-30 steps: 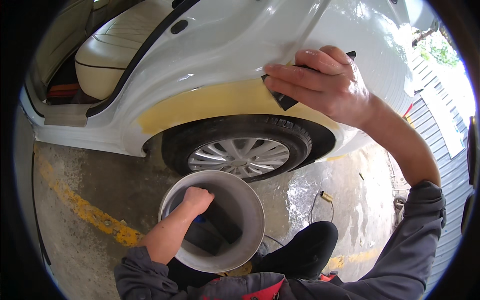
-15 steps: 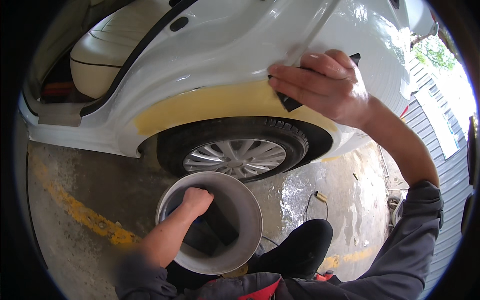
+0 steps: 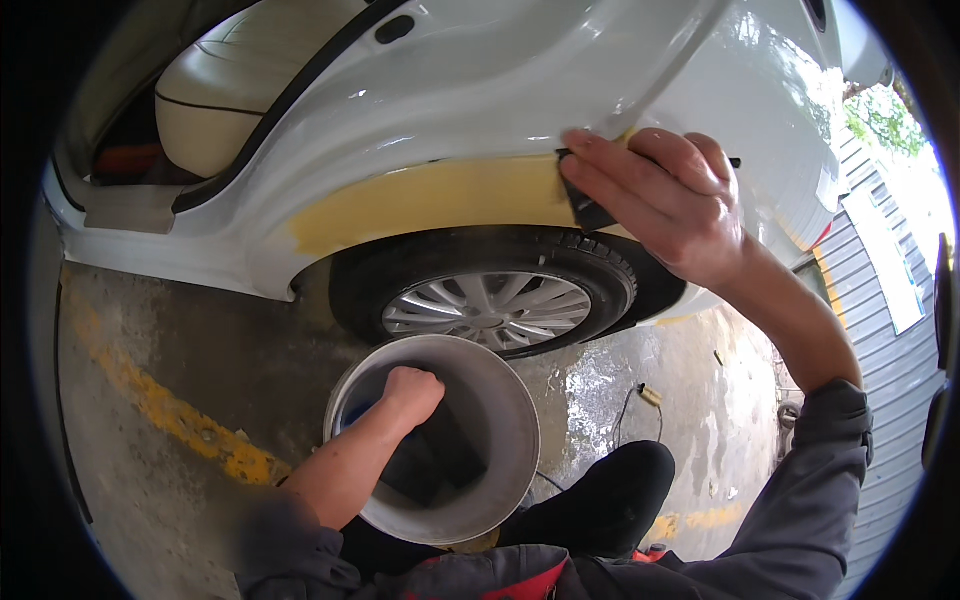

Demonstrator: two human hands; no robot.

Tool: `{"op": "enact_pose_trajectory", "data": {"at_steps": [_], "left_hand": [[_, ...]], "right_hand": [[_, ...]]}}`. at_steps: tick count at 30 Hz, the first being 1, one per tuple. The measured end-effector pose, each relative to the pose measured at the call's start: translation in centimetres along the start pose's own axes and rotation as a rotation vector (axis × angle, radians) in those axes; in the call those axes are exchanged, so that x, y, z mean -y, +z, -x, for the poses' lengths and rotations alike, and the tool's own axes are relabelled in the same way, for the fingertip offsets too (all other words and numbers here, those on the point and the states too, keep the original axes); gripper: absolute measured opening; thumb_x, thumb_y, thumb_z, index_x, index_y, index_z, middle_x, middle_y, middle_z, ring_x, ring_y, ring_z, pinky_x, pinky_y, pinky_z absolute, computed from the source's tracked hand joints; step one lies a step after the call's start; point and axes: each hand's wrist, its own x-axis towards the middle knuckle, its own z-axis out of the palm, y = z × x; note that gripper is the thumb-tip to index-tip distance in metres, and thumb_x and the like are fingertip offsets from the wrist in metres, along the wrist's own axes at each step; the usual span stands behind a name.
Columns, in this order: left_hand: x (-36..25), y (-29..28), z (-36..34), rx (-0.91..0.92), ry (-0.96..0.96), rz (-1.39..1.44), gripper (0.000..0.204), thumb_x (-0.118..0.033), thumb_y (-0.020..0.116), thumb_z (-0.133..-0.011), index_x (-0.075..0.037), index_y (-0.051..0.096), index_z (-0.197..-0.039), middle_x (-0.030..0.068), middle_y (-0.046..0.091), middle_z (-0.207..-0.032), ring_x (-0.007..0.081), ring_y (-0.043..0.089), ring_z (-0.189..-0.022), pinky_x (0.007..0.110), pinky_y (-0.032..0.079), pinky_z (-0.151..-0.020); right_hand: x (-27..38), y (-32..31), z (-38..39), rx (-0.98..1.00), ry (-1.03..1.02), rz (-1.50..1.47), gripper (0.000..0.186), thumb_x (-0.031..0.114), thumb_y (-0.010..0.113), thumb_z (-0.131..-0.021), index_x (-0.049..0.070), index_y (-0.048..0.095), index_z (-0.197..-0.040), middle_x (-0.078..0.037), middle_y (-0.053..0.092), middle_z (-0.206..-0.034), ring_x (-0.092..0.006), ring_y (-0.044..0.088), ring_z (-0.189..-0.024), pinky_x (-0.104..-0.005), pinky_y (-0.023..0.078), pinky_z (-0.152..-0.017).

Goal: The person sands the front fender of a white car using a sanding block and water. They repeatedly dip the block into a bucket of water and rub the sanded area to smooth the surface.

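Yellow filler [image 3: 440,195] on the wheel arch lay under my right hand [image 3: 665,205], fingers pressing a dark sanding block [image 3: 590,210] flat; my left hand [image 3: 410,392] sat fisted inside the grey bucket [image 3: 500,420].

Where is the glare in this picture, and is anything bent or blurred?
Head view: glare whitens the car body at upper right and glints off the wet floor; the fisheye bends the car's lines toward a black rim; the left sleeve looks smeared, the right hand sharp.

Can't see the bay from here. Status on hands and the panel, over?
Right hand pressing dark sanding block on yellow filler patch above wheel. Left hand fisted inside white bucket. Nothing in the way.
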Motion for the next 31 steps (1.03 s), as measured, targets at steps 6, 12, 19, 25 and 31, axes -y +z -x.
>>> {"op": "enact_pose_trajectory", "data": {"at_steps": [6, 12, 19, 25, 31], "left_hand": [[-1.1, -0.2, -0.1, 0.031, 0.023, 0.019, 0.017, -0.011, 0.066, -0.086, -0.015, 0.083, -0.088, 0.0091, 0.080, -0.091, 0.0297, 0.079, -0.091, 0.045, 0.062, -0.073], [-1.8, -0.7, -0.1, 0.014, 0.053, 0.036, 0.017, -0.009, 0.067, -0.085, -0.014, 0.083, -0.084, 0.0085, 0.080, -0.090, 0.0289, 0.079, -0.091, 0.043, 0.062, -0.071], [-1.1, -0.9, -0.2, 0.038, 0.014, 0.028, 0.020, -0.008, 0.066, -0.087, -0.014, 0.085, -0.090, 0.0080, 0.081, -0.095, 0.0282, 0.079, -0.096, 0.043, 0.062, -0.074], [-0.4, -1.1, 0.4, 0.062, -0.046, 0.043, 0.020, -0.010, 0.066, -0.088, -0.014, 0.085, -0.091, 0.0071, 0.082, -0.098, 0.0288, 0.079, -0.098, 0.043, 0.062, -0.075], [-1.4, -1.6, -0.3, -0.002, -0.014, 0.063, 0.015, -0.012, 0.069, -0.087, -0.014, 0.084, -0.087, 0.0072, 0.082, -0.095, 0.0299, 0.079, -0.095, 0.043, 0.063, -0.076]], "right_hand": [[4.2, 2.0, -3.3, -0.021, 0.031, 0.007, 0.050, 0.020, 0.069, -0.069, 0.010, 0.080, -0.117, -0.001, 0.074, -0.131, -0.0183, 0.061, -0.101, -0.0313, 0.046, -0.077], [8.0, 4.6, -7.2, -0.073, 0.027, 0.035, 0.050, 0.018, 0.070, -0.066, 0.009, 0.079, -0.114, 0.000, 0.072, -0.129, -0.0185, 0.059, -0.104, -0.0311, 0.045, -0.076], [12.9, 8.9, -13.0, -0.017, -0.157, 0.068, 0.035, 0.029, 0.069, -0.076, 0.010, 0.083, -0.101, -0.003, 0.071, -0.120, -0.0241, 0.055, -0.117, -0.0347, 0.042, -0.086], [11.3, 8.6, -13.2, 0.007, -0.180, -0.053, 0.056, 0.023, 0.071, -0.070, 0.006, 0.077, -0.123, -0.003, 0.070, -0.131, -0.0195, 0.060, -0.110, -0.0315, 0.045, -0.078], [9.1, 5.8, -9.8, 0.015, -0.083, 0.049, 0.064, 0.021, 0.076, -0.061, 0.010, 0.078, -0.124, -0.004, 0.067, -0.142, -0.0160, 0.060, -0.115, -0.0336, 0.047, -0.075]]}}
